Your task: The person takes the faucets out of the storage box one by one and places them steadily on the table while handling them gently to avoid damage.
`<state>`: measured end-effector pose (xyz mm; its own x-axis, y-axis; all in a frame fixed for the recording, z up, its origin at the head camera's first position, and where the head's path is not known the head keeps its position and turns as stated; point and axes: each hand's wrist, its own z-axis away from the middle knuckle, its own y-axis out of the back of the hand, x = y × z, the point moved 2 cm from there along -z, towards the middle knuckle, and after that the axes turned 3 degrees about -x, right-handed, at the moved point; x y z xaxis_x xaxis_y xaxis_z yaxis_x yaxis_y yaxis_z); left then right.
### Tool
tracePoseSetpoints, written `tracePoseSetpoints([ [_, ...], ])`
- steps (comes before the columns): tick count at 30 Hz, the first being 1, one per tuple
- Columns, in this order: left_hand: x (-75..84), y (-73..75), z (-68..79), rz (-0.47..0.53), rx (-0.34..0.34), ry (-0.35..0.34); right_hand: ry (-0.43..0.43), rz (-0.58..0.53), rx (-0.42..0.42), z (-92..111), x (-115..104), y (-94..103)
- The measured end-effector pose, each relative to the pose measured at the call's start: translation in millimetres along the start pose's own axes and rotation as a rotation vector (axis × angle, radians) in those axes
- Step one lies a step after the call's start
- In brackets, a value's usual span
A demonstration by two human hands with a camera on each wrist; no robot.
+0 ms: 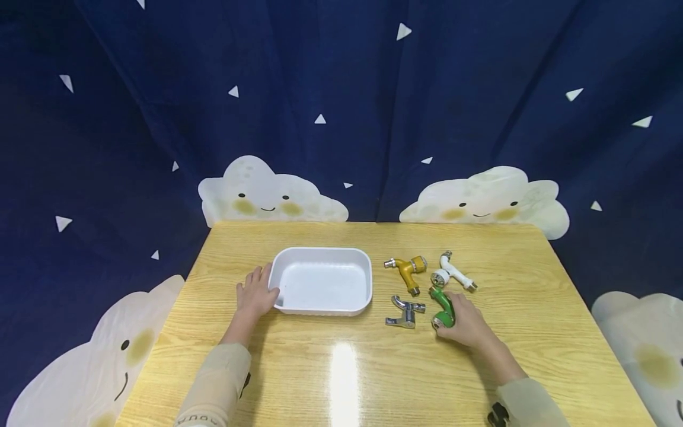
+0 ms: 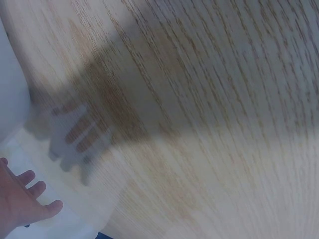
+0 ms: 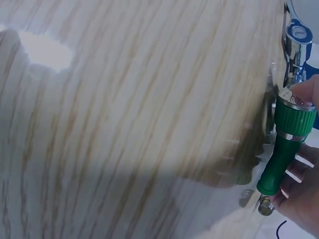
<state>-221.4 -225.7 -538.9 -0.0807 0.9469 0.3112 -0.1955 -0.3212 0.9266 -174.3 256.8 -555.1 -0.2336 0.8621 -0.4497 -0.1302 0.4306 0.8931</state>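
Note:
My right hand (image 1: pixel 466 320) grips a green tap (image 1: pixel 444 308) with metal ends, thumb at its ribbed knob and fingers along the body in the right wrist view (image 3: pixel 286 144). Left of it lies a chrome tap (image 1: pixel 407 314). Behind these are a yellow tap (image 1: pixel 407 273) and a white tap (image 1: pixel 452 273). My left hand (image 1: pixel 257 295) is at the left side of a white rectangular tray (image 1: pixel 320 311), its fingers extended and its thumb by the rim. In the left wrist view, that hand (image 2: pixel 22 204) shows spread fingers.
The tray stands left of the taps on a wooden table (image 1: pixel 299 367). A dark blue curtain (image 1: pixel 347 89) with white triangles and cloud shapes hangs behind the table's far edge. A bright light reflection lies on the front of the tabletop.

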Motion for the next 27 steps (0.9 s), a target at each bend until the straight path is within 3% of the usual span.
tracePoseSetpoints([
  [27, 1.2, 0.9, 0.4, -0.008, 0.003, 0.004, -0.041, -0.008, -0.091, -2.2, 5.2, 1.8],
])
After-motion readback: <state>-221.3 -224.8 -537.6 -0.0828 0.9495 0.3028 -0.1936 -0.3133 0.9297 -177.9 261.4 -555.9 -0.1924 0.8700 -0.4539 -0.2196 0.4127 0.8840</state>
